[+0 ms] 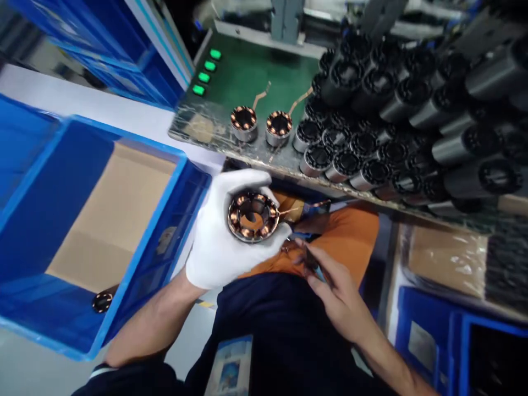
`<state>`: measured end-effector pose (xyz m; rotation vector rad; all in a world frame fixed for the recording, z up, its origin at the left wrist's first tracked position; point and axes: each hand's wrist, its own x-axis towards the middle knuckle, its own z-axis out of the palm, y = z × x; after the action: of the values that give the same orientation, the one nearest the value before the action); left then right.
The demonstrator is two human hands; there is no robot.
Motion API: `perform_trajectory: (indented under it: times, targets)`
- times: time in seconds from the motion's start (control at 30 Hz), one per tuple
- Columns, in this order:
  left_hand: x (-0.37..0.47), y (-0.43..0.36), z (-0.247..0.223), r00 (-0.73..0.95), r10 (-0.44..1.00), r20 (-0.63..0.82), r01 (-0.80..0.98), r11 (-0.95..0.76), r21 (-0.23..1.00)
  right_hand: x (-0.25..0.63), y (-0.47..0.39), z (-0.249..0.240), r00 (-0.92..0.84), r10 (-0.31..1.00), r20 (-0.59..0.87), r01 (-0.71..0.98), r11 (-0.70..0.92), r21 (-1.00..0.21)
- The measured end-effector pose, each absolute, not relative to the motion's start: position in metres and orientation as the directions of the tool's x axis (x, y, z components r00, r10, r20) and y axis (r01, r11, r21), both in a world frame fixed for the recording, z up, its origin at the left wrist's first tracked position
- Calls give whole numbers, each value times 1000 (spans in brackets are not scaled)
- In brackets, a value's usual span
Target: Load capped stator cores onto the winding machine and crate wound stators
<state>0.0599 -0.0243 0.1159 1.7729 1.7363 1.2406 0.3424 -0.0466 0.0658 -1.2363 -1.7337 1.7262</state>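
My left hand (225, 236), in a white glove, is closed around a motor stator (231, 220), a dark ring with copper windings. Its open end faces up, and copper wire leads (295, 210) stick out to the right. Just right of it and lower, my bare right hand (336, 291) grips a small blue-handled tool (319, 270); its tip is blurred, so I cannot tell its exact kind. Two more wound stators, one on the left (244, 131) and one on the right (278, 132), stand at the bench edge with their leads pointing up.
Stacked dark stator cores (363, 143) fill the right of the green bench top (247, 71). Green indicator lights (204, 77) shine at its left. A blue bin (140, 231) at the left holds cardboard and one stator (102, 301). Another blue bin (462, 341) sits lower right.
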Motion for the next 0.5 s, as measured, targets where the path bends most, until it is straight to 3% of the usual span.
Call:
perform_trajectory:
  times: [0.13,0.27,0.5]
  targets:
    - [85,-39,113,-172,912,372,554,-223,802,330,-28,93,-562,814,-147,266,10,-964]
    - [83,-37,105,-77,885,460,560,-343,754,325,-25,98,-578,809,-107,237,41,-971]
    - [80,-42,105,-25,902,431,566,-343,750,316,-35,92,-549,835,-25,135,59,-989]
